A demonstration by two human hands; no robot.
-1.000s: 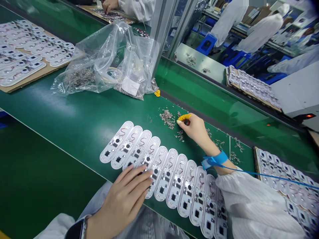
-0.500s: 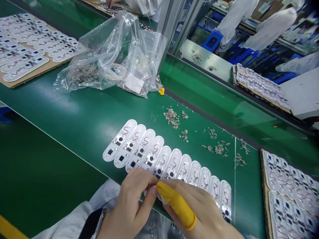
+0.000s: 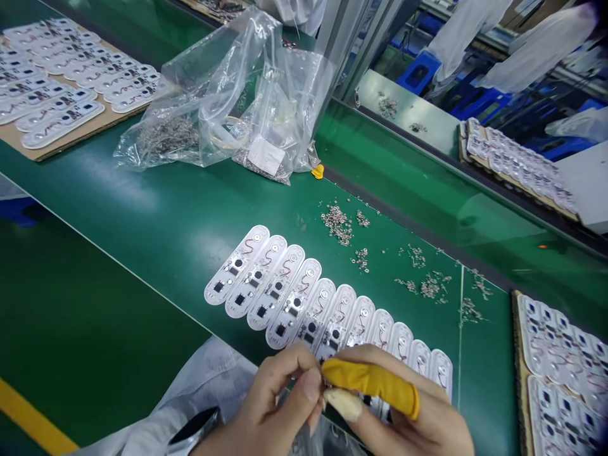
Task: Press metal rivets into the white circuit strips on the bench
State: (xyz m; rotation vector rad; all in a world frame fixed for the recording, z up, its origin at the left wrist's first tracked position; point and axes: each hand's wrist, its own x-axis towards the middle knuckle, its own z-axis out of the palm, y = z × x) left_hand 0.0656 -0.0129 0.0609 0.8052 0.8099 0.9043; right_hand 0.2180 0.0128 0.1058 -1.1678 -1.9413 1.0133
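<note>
Head view: two hands (image 3: 280,405) over eleven circuit boards (image 3: 292,304).

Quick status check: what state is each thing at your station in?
White circuit boards: flat in an overlapping row.
Left hand: fingertips closed together over the boards.
Right hand: yellow finger cot on, meeting the left.
Plastic bag: slumped, metal parts inside.
Loose metal parts: scattered in small heaps.

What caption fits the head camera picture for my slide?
Left hand meets right hand, in a yellow finger cot, above white circuit boards on a green conveyor belt.
</note>
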